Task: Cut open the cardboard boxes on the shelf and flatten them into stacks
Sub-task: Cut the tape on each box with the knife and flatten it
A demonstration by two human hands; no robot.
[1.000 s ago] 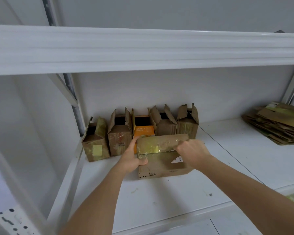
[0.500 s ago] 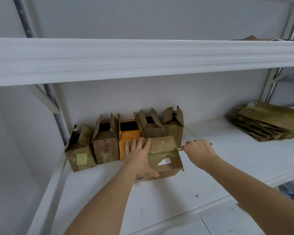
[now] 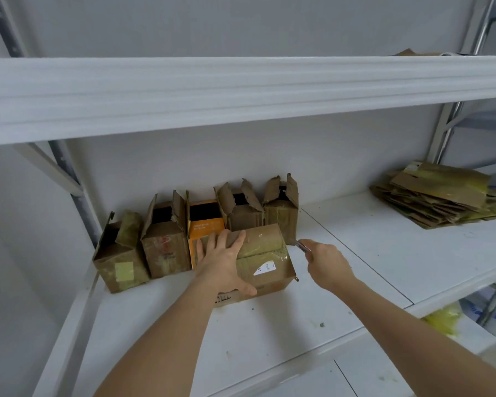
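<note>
A taped brown cardboard box [image 3: 265,260] with a white label lies on the white shelf [image 3: 355,247]. My left hand [image 3: 224,262] rests flat on its left top, fingers straight, thumb along the front face. My right hand [image 3: 325,262] grips a small knife [image 3: 301,245], its metal tip pointing at the box's right top edge, just off the cardboard. Behind stands a row of several opened boxes [image 3: 161,239], one of them orange [image 3: 204,224].
A stack of flattened cardboard [image 3: 438,196] lies at the shelf's right end. The upper shelf beam [image 3: 241,90] hangs low over the work area. Metal uprights stand at the left and the right. Something yellow [image 3: 441,320] shows on the lower level.
My right hand has drawn out to the right, off the box's taped top, with the knife now clear of it. My left hand has flattened on top of the box. The camera has shifted left.
</note>
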